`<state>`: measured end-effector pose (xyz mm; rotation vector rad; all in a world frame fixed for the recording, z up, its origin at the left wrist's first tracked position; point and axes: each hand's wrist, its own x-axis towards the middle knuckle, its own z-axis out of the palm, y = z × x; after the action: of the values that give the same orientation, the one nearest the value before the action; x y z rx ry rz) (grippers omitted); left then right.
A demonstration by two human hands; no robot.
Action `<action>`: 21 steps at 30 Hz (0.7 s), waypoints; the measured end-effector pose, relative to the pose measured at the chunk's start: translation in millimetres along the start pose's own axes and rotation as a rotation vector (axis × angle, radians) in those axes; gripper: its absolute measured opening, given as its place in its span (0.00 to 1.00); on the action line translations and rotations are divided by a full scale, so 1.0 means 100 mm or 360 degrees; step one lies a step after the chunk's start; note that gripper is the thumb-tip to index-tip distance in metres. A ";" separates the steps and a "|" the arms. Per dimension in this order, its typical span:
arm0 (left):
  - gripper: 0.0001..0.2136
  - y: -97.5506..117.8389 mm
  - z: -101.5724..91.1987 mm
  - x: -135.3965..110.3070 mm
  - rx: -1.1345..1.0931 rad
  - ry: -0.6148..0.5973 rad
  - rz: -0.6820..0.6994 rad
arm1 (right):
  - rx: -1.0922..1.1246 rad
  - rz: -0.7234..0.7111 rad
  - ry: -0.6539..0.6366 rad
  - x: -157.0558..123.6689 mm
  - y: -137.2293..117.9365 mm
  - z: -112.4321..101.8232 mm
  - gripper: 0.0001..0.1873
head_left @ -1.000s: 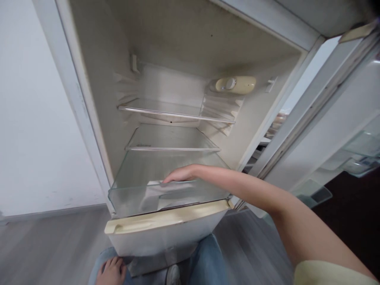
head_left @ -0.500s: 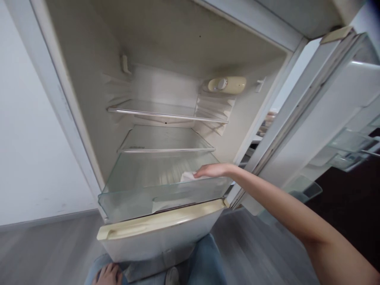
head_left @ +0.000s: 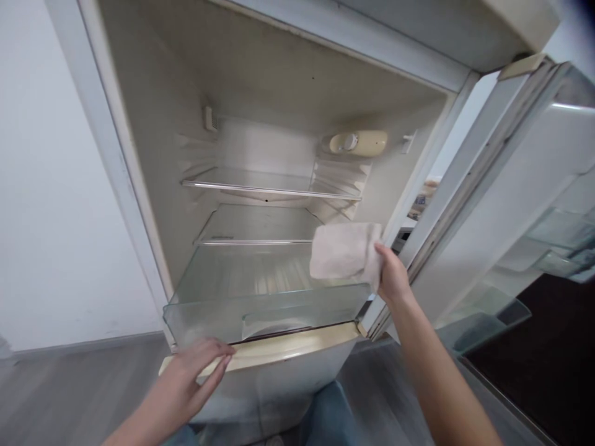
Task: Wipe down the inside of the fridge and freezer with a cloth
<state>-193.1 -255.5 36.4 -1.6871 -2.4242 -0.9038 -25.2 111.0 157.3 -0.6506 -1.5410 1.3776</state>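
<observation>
At frame centre, the right hand (head_left: pixel 393 277) grips a pale cloth (head_left: pixel 344 251) above the clear drawer (head_left: pixel 260 310) of an open fridge (head_left: pixel 153 124); at lower left, the left hand (head_left: pixel 188 381) rests on the cream trim (head_left: pixel 288 347).

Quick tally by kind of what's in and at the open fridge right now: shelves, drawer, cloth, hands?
Glass shelves: 2, upper shelf and lower shelf
Clear drawer: 1
Cloth: 1, held by the right hand
Hands: 2, the left hand resting on the cream door handle below
Total: 6
</observation>
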 end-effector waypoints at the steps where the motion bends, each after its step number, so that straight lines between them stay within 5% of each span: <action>1: 0.08 0.05 -0.13 0.07 0.0184 0.0280 0.0240 | 0.0254 -0.0023 0.0207 -0.10 0.02 -0.02 0.22; 4: 0.12 0.10 -0.38 0.26 0.0756 0.0694 0.0631 | 0.0642 -0.0277 0.0713 -0.46 0.14 -0.09 0.23; 9: 0.09 0.20 -0.60 0.57 0.1139 0.0554 0.0765 | 0.0637 -0.0293 0.1063 -0.98 0.56 -0.15 0.19; 16: 0.13 0.40 -0.86 0.95 0.1052 0.0192 0.0524 | 0.0855 0.0095 0.1090 -1.20 0.84 -0.04 0.17; 21: 0.22 0.33 -0.91 1.03 0.0960 0.0139 0.0300 | 0.0762 0.0161 0.0983 -1.22 1.06 -0.05 0.16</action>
<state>-231.1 -205.4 163.3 -1.5561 -2.1262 -0.1803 9.9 32.2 20.1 -0.7609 -0.6694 1.3791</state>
